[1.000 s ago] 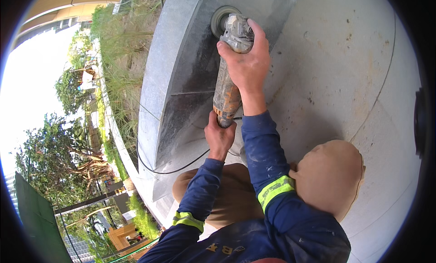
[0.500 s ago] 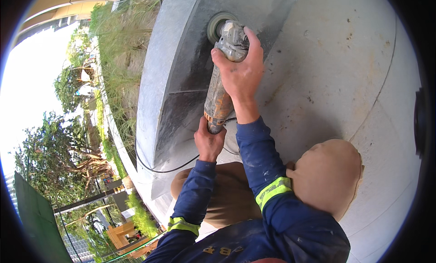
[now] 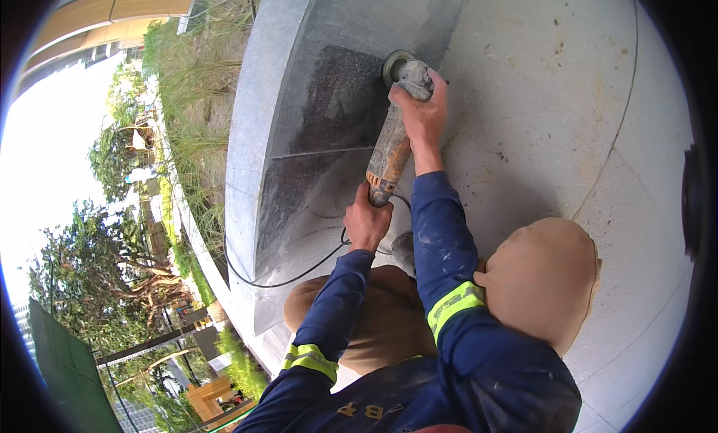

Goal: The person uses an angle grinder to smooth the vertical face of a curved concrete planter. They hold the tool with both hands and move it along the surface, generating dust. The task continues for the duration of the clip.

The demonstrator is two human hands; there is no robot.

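Observation:
A dusty grey and orange angle grinder (image 3: 387,156) is held along its length, its disc (image 3: 391,62) on the dark, streaked vertical face (image 3: 321,104) of a curved grey stone ledge. My right hand (image 3: 425,117) is closed round its head end, thumb and fingers either side of the metal gear housing. My left hand (image 3: 366,223) grips the rear of the body, where a black cord (image 3: 284,283) trails out and loops left. The face around the disc is darker than the pale top band (image 3: 249,156). Part of the disc is hidden behind the housing.
Grass planting (image 3: 194,104) borders the ledge on the left, with trees (image 3: 90,261), a dark green panel (image 3: 60,358) and a timber-coloured overhang (image 3: 90,22) beyond. The pale stone floor (image 3: 561,119) lies to the right. My bent knees (image 3: 542,276) are below.
The grinder and both hands first shifted slightly left and down. Since then they have moved right, with the disc lower on the ledge face than one second ago.

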